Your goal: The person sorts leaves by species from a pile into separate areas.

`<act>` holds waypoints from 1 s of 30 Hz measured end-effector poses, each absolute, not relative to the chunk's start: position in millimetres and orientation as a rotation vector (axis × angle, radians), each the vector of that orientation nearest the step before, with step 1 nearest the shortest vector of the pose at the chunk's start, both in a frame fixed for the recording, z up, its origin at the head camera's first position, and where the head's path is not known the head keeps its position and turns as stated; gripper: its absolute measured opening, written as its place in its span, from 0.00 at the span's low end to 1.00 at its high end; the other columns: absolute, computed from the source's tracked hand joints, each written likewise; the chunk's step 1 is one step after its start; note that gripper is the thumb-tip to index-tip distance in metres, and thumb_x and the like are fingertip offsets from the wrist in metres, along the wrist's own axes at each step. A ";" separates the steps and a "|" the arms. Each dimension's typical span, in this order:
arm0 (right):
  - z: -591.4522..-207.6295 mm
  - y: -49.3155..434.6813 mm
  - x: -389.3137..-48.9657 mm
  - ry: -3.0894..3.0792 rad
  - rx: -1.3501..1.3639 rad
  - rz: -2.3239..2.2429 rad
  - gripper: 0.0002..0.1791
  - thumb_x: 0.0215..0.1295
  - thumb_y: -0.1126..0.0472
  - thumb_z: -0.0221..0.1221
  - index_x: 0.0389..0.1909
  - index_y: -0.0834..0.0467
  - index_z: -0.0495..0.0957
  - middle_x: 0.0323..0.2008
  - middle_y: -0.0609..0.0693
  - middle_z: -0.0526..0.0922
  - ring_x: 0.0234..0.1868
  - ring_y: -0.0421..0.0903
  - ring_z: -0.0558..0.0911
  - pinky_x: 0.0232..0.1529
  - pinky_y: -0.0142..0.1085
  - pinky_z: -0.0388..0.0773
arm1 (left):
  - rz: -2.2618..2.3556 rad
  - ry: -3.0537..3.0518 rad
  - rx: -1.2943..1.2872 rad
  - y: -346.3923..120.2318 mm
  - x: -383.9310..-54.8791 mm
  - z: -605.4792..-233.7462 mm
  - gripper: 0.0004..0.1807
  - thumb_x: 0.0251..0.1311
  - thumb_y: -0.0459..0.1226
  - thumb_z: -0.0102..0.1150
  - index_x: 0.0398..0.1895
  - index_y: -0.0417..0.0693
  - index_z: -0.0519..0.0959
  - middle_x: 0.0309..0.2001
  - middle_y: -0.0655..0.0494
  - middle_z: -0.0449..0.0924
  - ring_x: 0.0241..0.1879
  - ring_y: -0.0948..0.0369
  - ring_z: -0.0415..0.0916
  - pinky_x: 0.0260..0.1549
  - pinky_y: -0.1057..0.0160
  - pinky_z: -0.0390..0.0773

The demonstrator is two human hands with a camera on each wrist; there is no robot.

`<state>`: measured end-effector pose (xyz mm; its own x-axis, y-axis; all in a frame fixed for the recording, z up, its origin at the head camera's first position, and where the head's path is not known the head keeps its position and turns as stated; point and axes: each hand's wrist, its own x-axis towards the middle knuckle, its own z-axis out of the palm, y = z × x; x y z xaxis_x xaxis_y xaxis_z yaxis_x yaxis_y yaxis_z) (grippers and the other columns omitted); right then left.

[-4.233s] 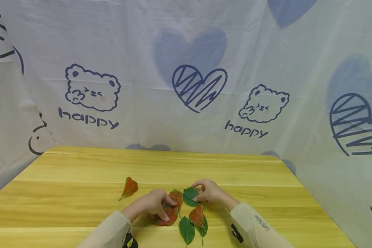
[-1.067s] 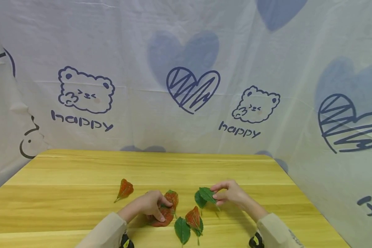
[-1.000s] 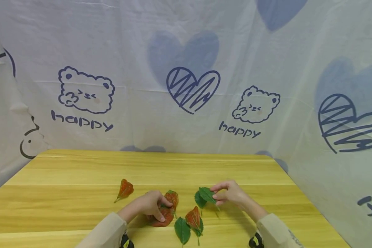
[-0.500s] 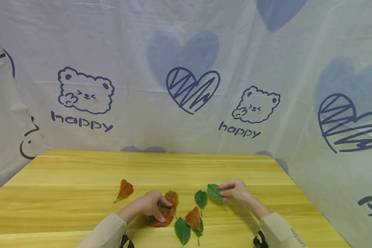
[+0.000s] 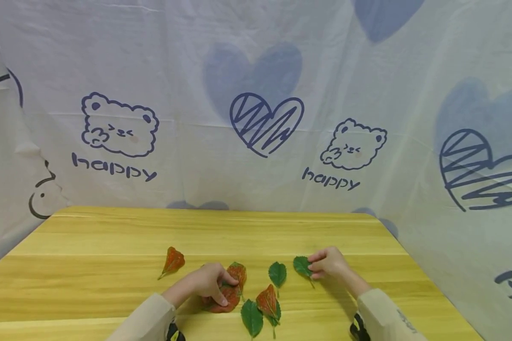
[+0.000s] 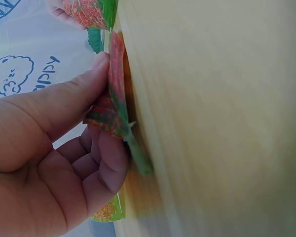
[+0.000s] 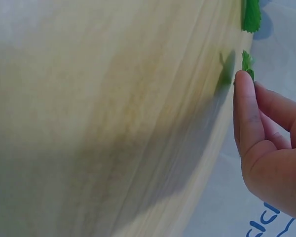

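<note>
Head view: I see the left hand (image 5: 211, 282) pinching a red leaf (image 6: 117, 74), the right hand (image 5: 332, 263) pinching a green leaf (image 5: 301, 265) off to the right. Spreading-out looks partway: outlying red leaf (image 5: 173, 259) separate; overlapped red-and-green pair (image 5: 266, 299) left to part, I'd judge.

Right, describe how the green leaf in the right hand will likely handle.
The green leaf is probably light: the right hand pinches it near its edge. Being broad and thin-looking, it may bend rather than stay rigid. Its slender stem could snap if tugged.
</note>
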<state>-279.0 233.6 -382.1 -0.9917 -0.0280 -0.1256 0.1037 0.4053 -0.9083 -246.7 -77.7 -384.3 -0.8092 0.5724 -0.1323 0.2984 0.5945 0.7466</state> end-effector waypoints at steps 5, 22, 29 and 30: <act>-383.9 231.3 -279.7 2.566 0.123 -1.613 0.09 0.47 0.82 0.57 0.33 0.77 0.74 0.24 0.60 0.74 0.16 0.45 0.77 0.22 0.37 0.77 | 1.062 2.463 0.701 -77.3 -246.9 -385.0 0.22 0.39 0.27 0.68 0.43 0.38 0.80 0.07 0.58 0.58 0.05 0.68 0.56 0.08 0.68 0.68; -383.5 230.0 -278.6 2.671 0.123 -1.489 0.08 0.47 0.76 0.62 0.30 0.71 0.75 0.18 0.58 0.75 0.12 0.43 0.74 0.16 0.36 0.75 | 1.050 2.469 0.691 -77.2 -246.0 -383.0 0.22 0.39 0.27 0.68 0.43 0.38 0.80 0.07 0.58 0.58 0.05 0.67 0.56 0.08 0.68 0.68; -375.4 225.1 -274.6 2.649 0.014 -1.484 0.10 0.50 0.73 0.61 0.34 0.71 0.75 0.20 0.58 0.75 0.13 0.42 0.74 0.18 0.37 0.76 | 1.039 2.489 0.663 -75.9 -244.7 -382.6 0.22 0.38 0.27 0.68 0.43 0.39 0.80 0.08 0.59 0.57 0.05 0.67 0.57 0.08 0.70 0.66; -374.4 224.3 -273.9 2.648 -0.013 -1.478 0.10 0.50 0.73 0.61 0.35 0.72 0.75 0.20 0.58 0.75 0.13 0.42 0.74 0.18 0.38 0.76 | 1.039 2.492 0.661 -75.7 -244.5 -382.6 0.22 0.38 0.27 0.68 0.43 0.39 0.80 0.08 0.59 0.57 0.06 0.67 0.57 0.08 0.70 0.67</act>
